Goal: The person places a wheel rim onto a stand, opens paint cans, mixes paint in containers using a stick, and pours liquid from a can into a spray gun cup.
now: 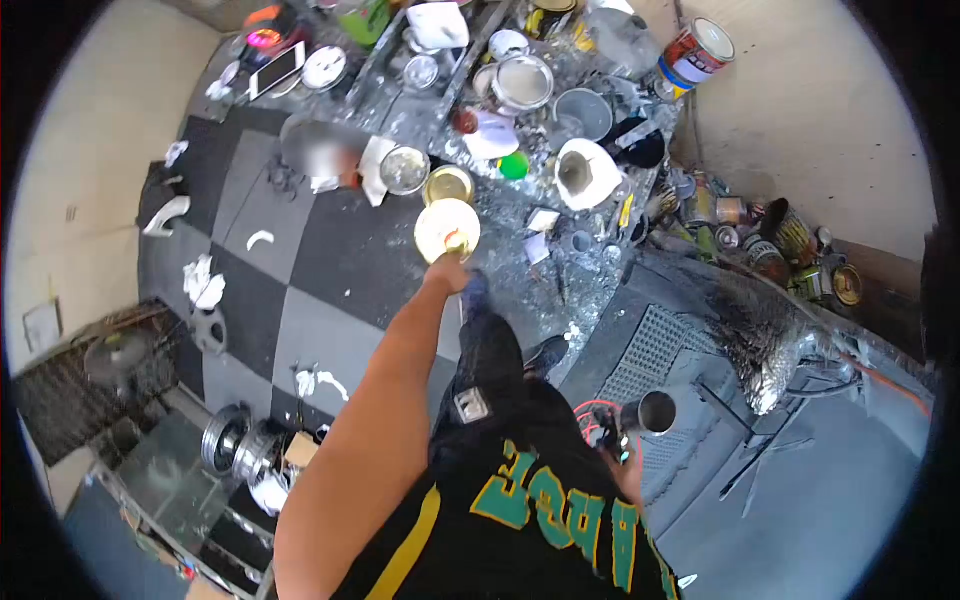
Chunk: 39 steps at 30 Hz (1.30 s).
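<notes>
My left hand reaches forward to the near edge of a round white container, with a small yellow and red thing at the fingertips. The fingers are bent, and their exact hold is too small to tell. A gold-coloured tin stands just beyond the container. At my right side, my right hand is wrapped round a spray gun with a dark metal cup on it. An orange-red hose curves beside the gun.
A messy workbench ahead holds tubs, tins and a phone. A red paint can stands at its right end. Used cans pile up along the right wall. Metal wheels lie lower left. A perforated step is at right.
</notes>
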### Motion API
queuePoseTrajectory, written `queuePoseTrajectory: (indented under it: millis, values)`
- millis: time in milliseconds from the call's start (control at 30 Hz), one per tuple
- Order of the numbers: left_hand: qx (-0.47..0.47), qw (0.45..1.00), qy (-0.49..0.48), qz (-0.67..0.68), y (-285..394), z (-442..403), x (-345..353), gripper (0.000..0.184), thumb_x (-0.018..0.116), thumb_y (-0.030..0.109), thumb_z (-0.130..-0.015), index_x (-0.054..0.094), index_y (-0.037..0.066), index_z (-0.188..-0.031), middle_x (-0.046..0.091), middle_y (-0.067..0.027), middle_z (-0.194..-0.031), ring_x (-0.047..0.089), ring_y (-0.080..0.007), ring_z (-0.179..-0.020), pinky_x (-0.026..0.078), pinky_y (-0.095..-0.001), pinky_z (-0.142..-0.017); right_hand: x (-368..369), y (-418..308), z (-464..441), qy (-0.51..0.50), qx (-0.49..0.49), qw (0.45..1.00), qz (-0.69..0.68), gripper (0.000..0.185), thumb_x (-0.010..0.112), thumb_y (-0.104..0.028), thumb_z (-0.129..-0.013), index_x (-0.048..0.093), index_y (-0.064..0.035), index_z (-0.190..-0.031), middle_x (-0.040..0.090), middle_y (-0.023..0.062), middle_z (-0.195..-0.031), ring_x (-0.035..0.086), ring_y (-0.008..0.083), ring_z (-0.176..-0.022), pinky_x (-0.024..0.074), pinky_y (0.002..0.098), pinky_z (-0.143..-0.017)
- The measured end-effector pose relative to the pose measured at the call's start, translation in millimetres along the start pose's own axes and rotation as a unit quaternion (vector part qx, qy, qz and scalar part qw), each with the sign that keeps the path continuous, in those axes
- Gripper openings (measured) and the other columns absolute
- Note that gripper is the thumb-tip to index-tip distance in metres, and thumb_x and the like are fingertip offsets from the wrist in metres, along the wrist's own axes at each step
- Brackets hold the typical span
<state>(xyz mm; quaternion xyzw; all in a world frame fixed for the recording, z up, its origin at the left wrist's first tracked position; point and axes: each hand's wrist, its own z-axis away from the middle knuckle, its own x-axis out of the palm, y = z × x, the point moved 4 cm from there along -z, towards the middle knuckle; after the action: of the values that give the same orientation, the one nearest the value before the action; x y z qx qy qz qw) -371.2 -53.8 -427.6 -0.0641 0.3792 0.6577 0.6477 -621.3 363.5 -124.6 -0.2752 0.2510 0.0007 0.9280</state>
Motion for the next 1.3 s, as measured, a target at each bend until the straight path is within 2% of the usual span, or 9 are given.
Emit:
queuePoseTrajectory:
  millis: [33,200,333,600,800,900,1000,1200,1300]
  values:
    - [-0.016,1.0,0.018,0.012,-10.5,-17.9,5.6,0.059,0.061,0.031,-0.087,0.056,0.0,-0.137,0.059,-0.0259,-0.137,0.059,-0.0385,-0.126,0.048,-0.0448,-0.106,5.7,15.2,3.0,-0.024,0.093,0.995,0.008,0.043,0.075,-0.012,-0.092,0.059,-0.0012,-0.13,0.071,0.0043,-0.104,0.062,0.0126,-0.093,0.05,0.0326,-0.083]
    - [-0.119,0.993,0.007,0.027,16.7,-25.9,-41.9,0.068,0.066,0.019,-0.087,0.043,0.028,-0.15,0.041,-0.0139,-0.156,0.052,-0.0343,-0.136,0.047,-0.0474,-0.109,23.7,-3.8,20.6,-0.022,0.036,0.999,-0.02,0.05,0.078,-0.016,-0.09,0.06,0.0009,-0.133,0.072,0.0129,-0.106,0.066,0.0195,-0.099,0.0502,0.0351,-0.09]
    - [-0.09,0.991,-0.02,-0.097,9.9,-53.7,-37.7,0.065,0.067,0.021,-0.088,0.045,0.031,-0.149,0.045,-0.0069,-0.154,0.048,-0.0298,-0.139,0.048,-0.0484,-0.107,33.0,17.9,31.5,-0.023,0.112,0.991,0.067,0.067,0.081,-0.023,-0.087,0.053,0.0007,-0.143,0.07,0.024,-0.12,0.068,0.0291,-0.112,0.0499,0.039,-0.096]
    - [-0.004,0.98,0.042,-0.196,3.2,-73.2,-30.7,0.038,0.055,0.02,-0.095,0.059,0.024,-0.133,0.056,-0.0061,-0.142,0.055,-0.0294,-0.129,0.052,-0.0518,-0.096,44.5,-5.3,36.5,-0.005,0.138,0.99,0.031,0.07,0.081,-0.026,-0.087,0.051,0.0,-0.144,0.069,0.0251,-0.122,0.066,0.0341,-0.117,0.0492,0.0404,-0.098]
    - [-0.165,0.985,0.046,-0.003,-21.0,-73.2,-34.5,0.036,0.054,0.023,-0.098,0.062,0.011,-0.131,0.067,-0.0156,-0.13,0.064,-0.0323,-0.122,0.051,-0.045,-0.102,53.2,51.8,38.7,-0.047,0.11,0.993,0.025,0.07,0.08,-0.027,-0.088,0.05,-0.0013,-0.145,0.068,0.0253,-0.125,0.065,0.0387,-0.117,0.0488,0.0441,-0.098]
    - [-0.143,0.989,-0.027,-0.035,-35.9,-53.4,-26.5,0.045,0.053,0.033,-0.097,0.064,0.006,-0.132,0.065,-0.0186,-0.133,0.064,-0.0333,-0.122,0.052,-0.0437,-0.102,46.5,56.0,28.2,-0.054,0.073,0.996,0.024,0.07,0.08,-0.028,-0.088,0.049,-0.0016,-0.146,0.068,0.0255,-0.124,0.065,0.0391,-0.117,0.0488,0.0445,-0.097]
    - [-0.122,0.991,0.055,0.006,-115.6,-103.2,71.5,0.042,0.06,0.034,-0.091,0.07,0.011,-0.124,0.071,-0.017,-0.123,0.067,-0.0323,-0.117,0.053,-0.0409,-0.097,36.2,47.2,17.6,-0.052,0.02,0.997,0.055,0.07,0.079,-0.028,-0.088,0.049,-0.0022,-0.146,0.068,0.0254,-0.124,0.065,0.0384,-0.117,0.0488,0.044,-0.096]
    - [-0.095,0.991,0.099,0.011,41.2,110.8,-30.2,0.044,0.069,0.022,-0.085,0.063,0.009,-0.127,0.07,-0.019,-0.122,0.066,-0.0352,-0.116,0.053,-0.046,-0.098,20.4,62.6,-10.8,-0.097,-0.045,0.994,0.032,0.059,0.077,-0.027,-0.09,0.054,-0.003,-0.139,0.066,0.0232,-0.126,0.064,0.0352,-0.118,0.0488,0.0436,-0.097]
    - [-0.023,0.99,0.11,-0.087,80.4,156.2,-28.3,0.046,0.077,0.034,-0.081,0.068,0.012,-0.119,0.074,-0.0169,-0.109,0.07,-0.0363,-0.105,0.056,-0.0467,-0.09,11.3,49.1,-19.3,-0.124,-0.094,0.987,0.041,0.05,0.075,-0.028,-0.091,0.058,-0.0042,-0.133,0.068,0.0234,-0.119,0.066,0.0339,-0.113,0.0499,0.0447,-0.095]
